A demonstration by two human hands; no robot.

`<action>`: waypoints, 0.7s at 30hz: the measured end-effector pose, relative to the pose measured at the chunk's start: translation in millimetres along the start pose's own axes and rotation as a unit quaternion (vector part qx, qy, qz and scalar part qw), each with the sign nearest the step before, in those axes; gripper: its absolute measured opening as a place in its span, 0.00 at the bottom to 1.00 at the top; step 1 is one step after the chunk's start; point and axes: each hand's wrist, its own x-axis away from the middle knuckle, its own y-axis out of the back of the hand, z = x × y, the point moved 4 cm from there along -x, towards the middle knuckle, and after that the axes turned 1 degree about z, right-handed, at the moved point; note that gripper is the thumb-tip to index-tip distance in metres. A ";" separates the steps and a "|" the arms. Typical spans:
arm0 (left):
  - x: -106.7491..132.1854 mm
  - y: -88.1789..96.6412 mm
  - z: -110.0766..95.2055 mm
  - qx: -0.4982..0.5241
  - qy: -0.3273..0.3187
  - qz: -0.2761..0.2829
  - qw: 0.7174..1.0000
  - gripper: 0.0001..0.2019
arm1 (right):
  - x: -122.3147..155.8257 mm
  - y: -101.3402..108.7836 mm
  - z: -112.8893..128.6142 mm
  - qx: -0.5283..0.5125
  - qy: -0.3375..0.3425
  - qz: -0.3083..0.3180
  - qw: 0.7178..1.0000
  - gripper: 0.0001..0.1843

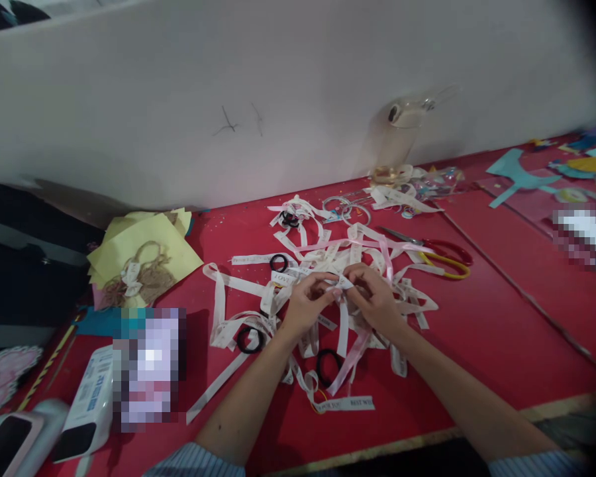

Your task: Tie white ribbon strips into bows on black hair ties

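Observation:
Both my hands meet over a heap of printed white ribbons (228,334) on a red table. My left hand (308,301) pinches a white ribbon (344,324) from the left, and one end of it hangs down. My right hand (375,298) grips the same ribbon from the right, fingers curled and partly hidden. Black hair ties lie among the ribbons: one black hair tie (251,340) left of my wrists, another black hair tie (328,366) just below my hands. A pink ribbon (355,358) runs beneath my right hand.
Red-and-yellow-handled scissors (447,257) lie right of the heap. A clear bottle (397,139) stands by the white wall. At left are yellow paper sheets (124,232) with a twine bundle (153,281), and a white device (87,404). Light-blue cutouts (516,175) lie far right.

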 end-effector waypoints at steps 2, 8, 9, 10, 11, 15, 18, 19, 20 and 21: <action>0.2 0.1 0.0 0.000 -0.004 -0.002 1.000 0.14 | 0.4 -0.4 -0.4 0.003 0.002 0.001 1.000 0.04; 0.9 1.0 1.2 -0.003 -0.007 -0.007 1.000 0.13 | 1.6 -2.1 -3.2 0.004 0.007 0.002 1.000 0.05; 1.0 1.1 1.6 -0.005 -0.007 -0.009 1.000 0.13 | 1.5 -2.3 -3.2 0.005 0.009 0.002 1.000 0.05; 1.1 1.3 1.9 -0.007 -0.008 -0.011 1.000 0.13 | 1.3 -2.4 -3.1 0.006 0.010 0.002 1.000 0.05; 1.3 1.4 2.0 -0.011 -0.008 -0.013 1.000 0.13 | 1.1 -2.4 -2.9 0.009 0.011 0.001 1.000 0.05; 1.5 1.4 1.4 -0.035 -0.008 -0.016 0.999 0.13 | 0.5 -2.1 -1.8 0.012 0.013 0.001 1.000 0.06; 0.9 0.5 0.1 -0.045 -0.015 -0.013 0.999 0.13 | 0.6 -2.3 -1.5 0.009 0.009 0.005 1.000 0.07; 0.6 0.2 0.0 -0.042 -0.018 -0.012 0.999 0.13 | 0.6 -2.4 -1.4 0.009 0.007 0.006 1.000 0.06; 0.2 0.0 0.1 -0.038 -0.019 -0.012 0.999 0.13 | 0.7 -2.5 -1.3 0.009 0.008 0.005 1.000 0.06; 0.0 -0.2 0.2 -0.033 -0.020 -0.012 0.999 0.12 | 0.7 -2.6 -1.1 0.008 0.009 0.004 1.000 0.06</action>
